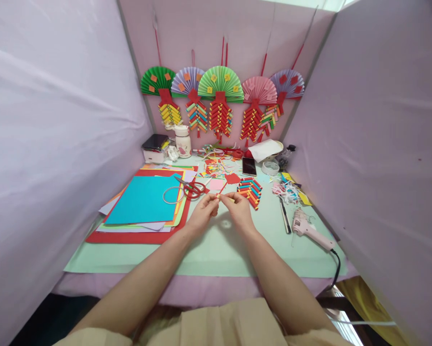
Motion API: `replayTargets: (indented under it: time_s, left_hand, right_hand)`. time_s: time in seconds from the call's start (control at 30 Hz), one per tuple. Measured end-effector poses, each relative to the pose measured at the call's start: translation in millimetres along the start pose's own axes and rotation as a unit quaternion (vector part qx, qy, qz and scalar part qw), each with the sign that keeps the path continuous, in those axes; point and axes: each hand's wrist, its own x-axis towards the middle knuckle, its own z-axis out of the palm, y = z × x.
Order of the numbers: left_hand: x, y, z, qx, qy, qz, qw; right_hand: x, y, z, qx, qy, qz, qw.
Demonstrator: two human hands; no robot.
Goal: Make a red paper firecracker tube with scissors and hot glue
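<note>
My left hand (203, 211) and my right hand (237, 207) meet above the middle of the pale green mat (216, 250). Both pinch a small thin paper strip (222, 192), red and yellowish, held between the fingertips. Just beyond the hands lies a cluster of rolled paper tubes in red, yellow and blue (250, 191). Red-handled scissors (192, 188) lie to the left of the hands, beside a ring of tape (172, 195).
A stack of coloured paper sheets (144, 204), blue on top, lies at the left. A pink glue gun (308, 228) with its cord and a dark pen (284, 216) lie at the right. A phone (248, 166), paper scraps and a cup (183, 142) stand farther back. Paper fans (220, 84) hang on the back wall.
</note>
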Motion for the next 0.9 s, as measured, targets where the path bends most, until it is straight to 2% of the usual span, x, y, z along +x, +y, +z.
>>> replayTargets:
  time_s: [0.13,0.3,0.57,0.9]
  left_hand:
    - [0,-3,-2.7,0.039,0.013,0.002,0.999]
    - [1,-4,-3.5,0.02,-0.004,0.019,1.0]
    - [2,-6,-3.9,0.049,-0.012,0.031,0.998]
    - [2,-7,-3.3,0.016,-0.034,0.02,0.999]
  right_hand:
    - [0,3,0,0.0,0.002,-0.001,1.0]
    - [3,8,0,0.004,0.007,-0.015,1.0]
    - [5,12,-2,0.002,0.004,-0.023,1.0]
    - [6,13,-2,0.014,0.001,-0.024,1.0]
